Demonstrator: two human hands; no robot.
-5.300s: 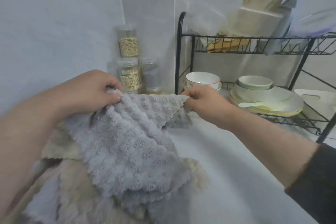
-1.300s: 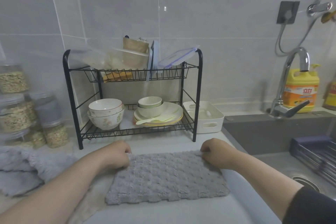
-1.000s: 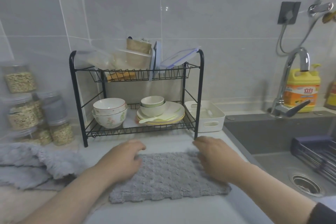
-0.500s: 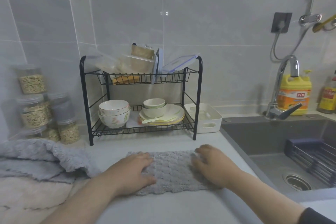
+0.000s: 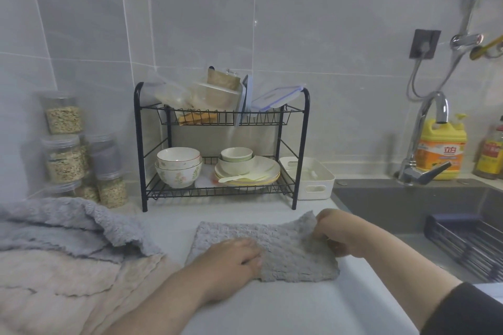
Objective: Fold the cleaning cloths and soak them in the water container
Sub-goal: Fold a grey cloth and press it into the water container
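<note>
Grey cloth (image 5: 288, 250) in curled right fingers (image 5: 326, 220)

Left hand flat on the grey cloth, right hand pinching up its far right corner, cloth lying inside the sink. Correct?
No: the head view shows the grey cloth lying on the counter beside the sink, not inside it. The left hand is flat on it and the right hand pinches up its far right corner.
</note>
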